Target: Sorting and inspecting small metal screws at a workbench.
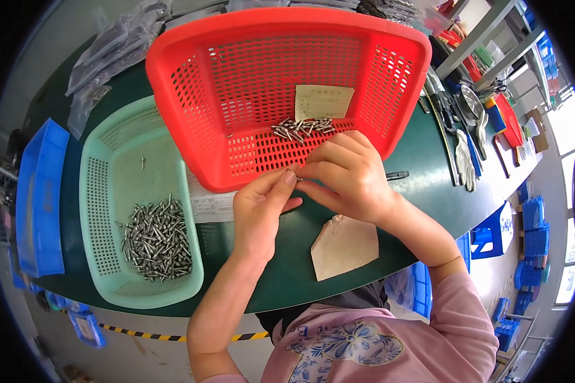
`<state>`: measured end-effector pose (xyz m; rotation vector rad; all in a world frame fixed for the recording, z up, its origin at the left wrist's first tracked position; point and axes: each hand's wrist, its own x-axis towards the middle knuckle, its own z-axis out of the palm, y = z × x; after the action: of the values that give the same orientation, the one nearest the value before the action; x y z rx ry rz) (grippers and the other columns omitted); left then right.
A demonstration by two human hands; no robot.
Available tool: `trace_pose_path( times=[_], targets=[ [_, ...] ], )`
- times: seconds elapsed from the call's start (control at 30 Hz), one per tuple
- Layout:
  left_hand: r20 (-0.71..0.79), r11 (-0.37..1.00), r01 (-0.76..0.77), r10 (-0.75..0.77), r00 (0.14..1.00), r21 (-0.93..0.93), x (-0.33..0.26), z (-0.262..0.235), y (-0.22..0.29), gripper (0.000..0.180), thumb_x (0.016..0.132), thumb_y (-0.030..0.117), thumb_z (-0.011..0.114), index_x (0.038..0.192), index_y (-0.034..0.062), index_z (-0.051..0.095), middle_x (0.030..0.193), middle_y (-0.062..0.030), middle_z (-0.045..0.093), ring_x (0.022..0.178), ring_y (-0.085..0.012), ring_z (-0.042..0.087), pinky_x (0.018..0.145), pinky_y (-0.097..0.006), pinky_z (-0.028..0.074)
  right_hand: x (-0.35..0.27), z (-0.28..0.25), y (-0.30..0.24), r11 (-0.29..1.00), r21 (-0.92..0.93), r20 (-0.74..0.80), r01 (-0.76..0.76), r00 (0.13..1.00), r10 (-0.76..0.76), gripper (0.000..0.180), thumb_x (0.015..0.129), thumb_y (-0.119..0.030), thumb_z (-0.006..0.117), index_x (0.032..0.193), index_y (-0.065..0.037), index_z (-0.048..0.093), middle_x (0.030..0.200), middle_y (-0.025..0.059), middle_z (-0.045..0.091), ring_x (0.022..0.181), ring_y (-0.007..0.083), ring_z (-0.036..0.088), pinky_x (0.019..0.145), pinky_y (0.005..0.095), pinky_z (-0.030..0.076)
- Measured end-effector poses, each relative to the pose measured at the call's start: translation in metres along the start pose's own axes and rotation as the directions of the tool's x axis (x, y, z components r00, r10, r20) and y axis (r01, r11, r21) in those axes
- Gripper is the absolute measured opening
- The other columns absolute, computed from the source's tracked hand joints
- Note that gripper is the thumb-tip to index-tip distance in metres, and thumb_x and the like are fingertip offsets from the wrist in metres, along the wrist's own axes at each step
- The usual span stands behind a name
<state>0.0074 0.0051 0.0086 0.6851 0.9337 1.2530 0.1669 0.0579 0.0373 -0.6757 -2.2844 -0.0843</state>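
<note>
My left hand (259,207) and my right hand (346,173) meet above the near edge of the red basket (287,20). Both are closed, thumbs and fingertips pinching a small metal part (299,179) that is mostly hidden between them. A small heap of silvery pin-shaped metal parts (300,129) lies on the red basket's floor, just beyond my fingers, beside a pale paper label (324,102). To the left, a mint-green basket (96,210) holds a larger pile of similar metal parts (156,241), with a single one lying apart farther back.
A cream-coloured card (345,247) lies on the green table (281,281) by my right forearm. Behind it rests a black pen-like tool (397,175). White gloves (464,159) and hand tools lie at right. A blue bin (41,198) stands far left; plastic bags (118,41) lie behind.
</note>
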Motion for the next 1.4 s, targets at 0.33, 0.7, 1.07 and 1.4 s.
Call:
trace_pose_path(
  times=[0.33,0.7,1.07,1.4],
  targets=[
    [-0.15,0.998,0.009,0.001,0.989,0.066,0.0,0.0,-0.002,0.022,0.091,0.023,0.059,0.101,0.0036,0.063,0.098,-0.0041,0.063,0.091,-0.0134,0.06,0.072,-0.027,0.051,0.012,0.04,0.051,0.98,-0.152,0.147,-0.131,0.977,0.153,0.018,0.072,-0.016,0.065,0.089,-0.011,0.069,0.083,0.0041,0.059,0.086,0.0228,0.056,0.08,0.0367,0.042],
    [0.023,0.966,0.229,-0.228,0.973,-0.122,-0.002,-0.005,-0.001,0.024,0.092,0.024,0.056,0.106,0.0043,0.06,0.101,-0.0041,0.062,0.091,-0.0138,0.06,0.071,-0.028,0.052,-0.005,0.004,0.01,0.826,0.466,0.153,-0.316,0.949,0.277,0.021,0.061,-0.006,0.076,0.077,-0.009,0.064,0.074,0.0025,0.062,0.078,0.0218,0.059,0.074,0.0348,0.042],
    [0.149,0.919,0.328,-0.3,0.942,-0.221,-0.002,-0.008,-0.01,0.02,0.092,0.02,0.055,0.105,0.0048,0.061,0.099,-0.0046,0.063,0.092,-0.0145,0.06,0.076,-0.029,0.051,-0.019,0.002,0.001,0.923,0.372,0.096,-0.1,0.993,0.069,0.024,0.058,-0.006,0.076,0.078,-0.011,0.064,0.081,0.0014,0.058,0.077,0.0204,0.055,0.072,0.0345,0.039],
    [0.155,0.973,0.231,-0.227,0.962,-0.011,-0.004,-0.002,-0.008,0.022,0.092,0.019,0.056,0.105,0.0024,0.063,0.103,-0.0053,0.063,0.094,-0.013,0.06,0.079,-0.029,0.051,-0.02,-0.006,0.001,0.973,0.19,0.143,-0.131,0.984,0.105,0.037,0.059,-0.013,0.076,0.096,-0.011,0.07,0.086,0.0004,0.058,0.075,0.0187,0.053,0.073,0.0348,0.038]
  ],
)
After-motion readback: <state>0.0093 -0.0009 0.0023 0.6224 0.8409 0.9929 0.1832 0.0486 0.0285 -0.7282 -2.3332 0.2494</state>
